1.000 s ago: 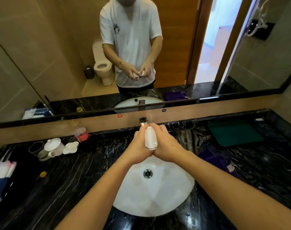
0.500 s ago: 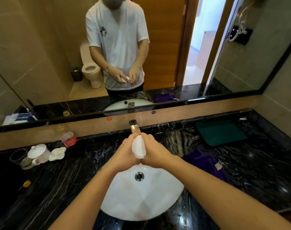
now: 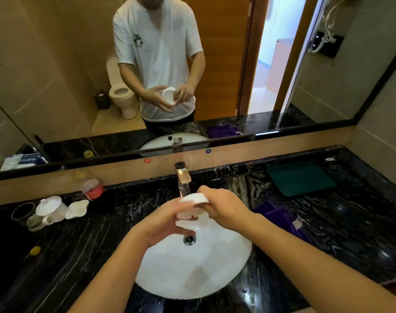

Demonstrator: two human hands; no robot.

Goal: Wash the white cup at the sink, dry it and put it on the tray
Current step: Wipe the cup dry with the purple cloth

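Both hands meet over the white sink (image 3: 192,274), directly below the faucet (image 3: 183,175), with the white cup (image 3: 192,205) between them. Left hand (image 3: 163,222) lies under and beside the cup, fingers spread nearly straight along its wall and base, cradling rather than clenching it. Right hand (image 3: 224,207) curls its fingers over the cup's far rim, gripping it from the faucet's right side. Motion blur softens the cup's outline, and its mouth appears turned away from the camera, toward the mirror (image 3: 57,64), where the reflection shows its open rim. A thin stream of water falls from the faucet onto the cup. Right of the faucet, a dark green tray (image 3: 300,178) lies on the black marble counter (image 3: 350,233), with a purple cloth (image 3: 280,219) between tray and sink. Left of the faucet stand white tea ware (image 3: 51,208) and a plastic bottle (image 3: 90,186).
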